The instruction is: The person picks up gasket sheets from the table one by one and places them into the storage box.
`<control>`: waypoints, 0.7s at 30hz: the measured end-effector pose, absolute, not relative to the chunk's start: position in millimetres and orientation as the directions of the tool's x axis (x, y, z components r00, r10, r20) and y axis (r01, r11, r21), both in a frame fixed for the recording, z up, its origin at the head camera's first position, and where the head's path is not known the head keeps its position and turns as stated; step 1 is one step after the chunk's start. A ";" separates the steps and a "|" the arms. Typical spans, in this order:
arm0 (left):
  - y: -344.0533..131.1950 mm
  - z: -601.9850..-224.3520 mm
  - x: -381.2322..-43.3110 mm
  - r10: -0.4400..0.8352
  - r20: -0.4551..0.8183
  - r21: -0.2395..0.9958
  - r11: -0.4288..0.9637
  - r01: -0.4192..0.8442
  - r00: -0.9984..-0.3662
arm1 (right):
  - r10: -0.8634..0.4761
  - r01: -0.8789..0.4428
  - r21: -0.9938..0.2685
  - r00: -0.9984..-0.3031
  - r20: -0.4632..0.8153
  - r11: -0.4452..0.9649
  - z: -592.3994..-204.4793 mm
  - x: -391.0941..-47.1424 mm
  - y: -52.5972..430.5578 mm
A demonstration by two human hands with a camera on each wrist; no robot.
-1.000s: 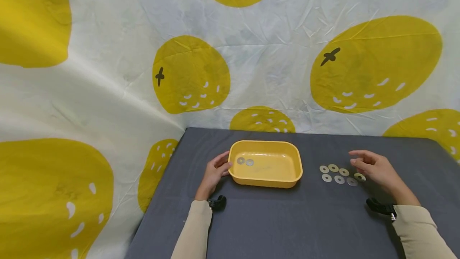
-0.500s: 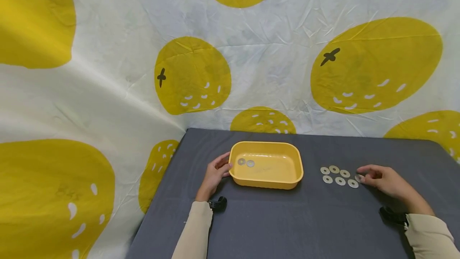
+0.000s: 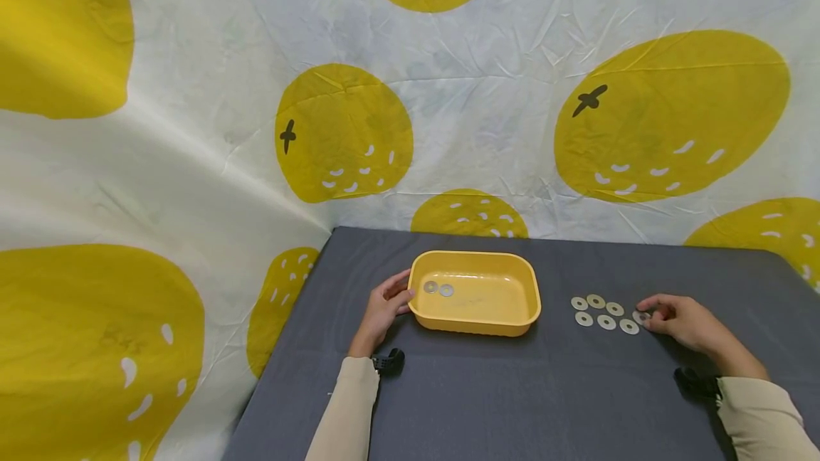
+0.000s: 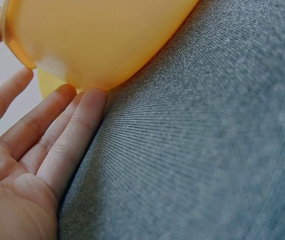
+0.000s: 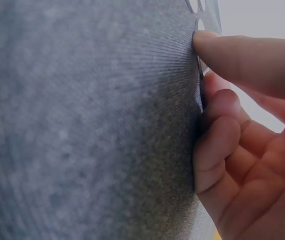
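Observation:
A yellow plastic tray (image 3: 474, 327) stands on the dark cloth, with two flat metal washers (image 3: 445, 290) lying inside at its left. My left hand (image 3: 382, 313) holds the tray's left end, thumb at the rim and fingers along the outer wall (image 4: 90, 65). To the right, several washers (image 3: 606, 322) lie flat in two loose rows. At the right end of this group, my right hand (image 3: 688, 322) pinches one washer (image 3: 638, 316) between thumb and forefinger, low over the cloth. In the right wrist view the thumb (image 5: 247, 62) presses its edge, and the other fingers curl underneath.
Dark grey cloth (image 3: 512, 404) covers the table. A white curtain with yellow fruit prints (image 3: 474, 134) hangs behind the table and along its left side. Black straps with small cameras (image 3: 388, 363) sit on both wrists.
My right hand has come down and slightly right, from hovering over the washers to pinching the rightmost one. The left hand and tray stay in place.

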State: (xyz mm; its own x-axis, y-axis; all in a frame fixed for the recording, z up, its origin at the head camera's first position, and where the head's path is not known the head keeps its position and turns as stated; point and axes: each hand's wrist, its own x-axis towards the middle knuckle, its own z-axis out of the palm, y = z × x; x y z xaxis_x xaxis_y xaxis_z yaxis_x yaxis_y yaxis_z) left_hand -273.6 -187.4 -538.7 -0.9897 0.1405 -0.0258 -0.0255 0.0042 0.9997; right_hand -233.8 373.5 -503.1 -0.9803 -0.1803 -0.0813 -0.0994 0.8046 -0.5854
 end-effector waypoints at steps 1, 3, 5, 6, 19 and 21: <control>-187.6 -538.5 -273.8 0.140 -0.026 1.000 0.004 -0.025 -0.990 | -0.185 -0.107 -0.583 -0.980 -0.076 0.805 -502.6 -234.3 373.0; -187.6 -538.0 -274.2 0.136 -0.028 1.000 0.003 -0.028 -0.990 | -0.190 -0.115 -0.580 -0.979 -0.069 0.806 -502.0 -235.5 372.2; -187.6 -537.7 -274.5 0.136 -0.024 1.000 0.004 -0.024 -0.990 | -0.189 -0.119 -0.578 -0.980 -0.062 0.807 -502.6 -236.3 371.6; -187.5 -537.4 -274.6 0.137 -0.021 1.000 0.004 -0.021 -0.990 | -0.191 -0.124 -0.577 -0.980 -0.058 0.807 -502.9 -236.6 371.5; -187.0 -537.6 -271.3 0.144 -0.016 1.000 -0.002 -0.016 -0.989 | -0.165 -0.139 -0.518 -0.986 -0.003 0.844 -506.5 -238.5 371.8; -186.7 -537.6 -271.4 0.144 -0.017 1.000 -0.003 -0.017 -0.989 | -0.158 -0.139 -0.517 -0.987 0.007 0.845 -506.6 -238.0 371.7</control>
State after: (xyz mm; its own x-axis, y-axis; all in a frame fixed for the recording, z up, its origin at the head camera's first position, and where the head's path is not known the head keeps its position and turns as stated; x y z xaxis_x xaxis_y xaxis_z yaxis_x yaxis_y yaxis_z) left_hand -271.4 -186.7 -537.6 -0.9895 0.1439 -0.0167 -0.0174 -0.0034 0.9998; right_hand -238.0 371.7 -506.6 -0.9874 -0.1580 0.0072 -0.1389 0.8449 -0.5166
